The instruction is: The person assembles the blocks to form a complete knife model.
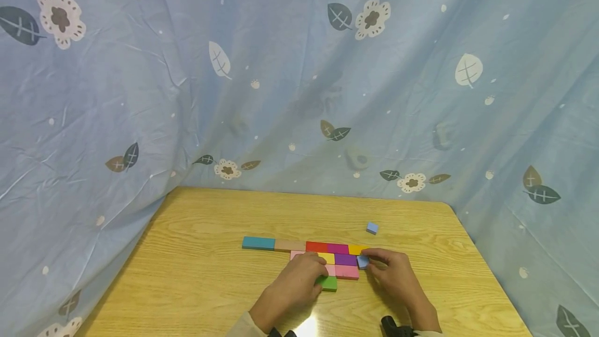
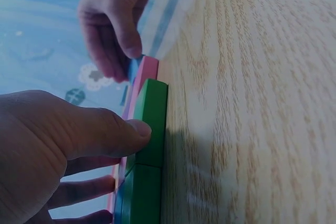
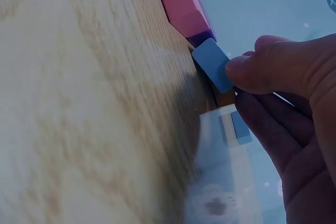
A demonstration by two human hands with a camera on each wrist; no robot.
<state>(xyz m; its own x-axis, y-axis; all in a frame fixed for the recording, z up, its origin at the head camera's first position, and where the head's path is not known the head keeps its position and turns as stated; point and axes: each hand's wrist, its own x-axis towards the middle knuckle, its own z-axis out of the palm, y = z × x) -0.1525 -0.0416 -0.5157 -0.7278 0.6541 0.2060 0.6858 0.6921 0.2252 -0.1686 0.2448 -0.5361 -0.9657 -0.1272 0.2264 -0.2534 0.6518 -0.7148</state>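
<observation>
Rows of coloured wooden blocks lie together on the table. My left hand (image 1: pixel 299 279) is over the left part of them. Its thumb touches the near side of a green block (image 2: pixel 152 119), while its other fingers reach over the blocks behind. My right hand (image 1: pixel 396 275) pinches a small blue block (image 3: pixel 212 64) between thumb and fingers, at the right end of the row with the purple block (image 1: pixel 346 260). A pink block (image 1: pixel 347 272) lies in front of the purple one. The left hand hides some blocks.
The back row holds a teal block (image 1: pixel 259 243), a tan block (image 1: pixel 289 245), a red block (image 1: pixel 317 247), a magenta block (image 1: pixel 338 248) and a yellow block (image 1: pixel 356 249). Another small blue block (image 1: pixel 372 228) sits apart behind it. A patterned curtain (image 1: pixel 281 92) hangs beyond the wooden table (image 1: pixel 196 274).
</observation>
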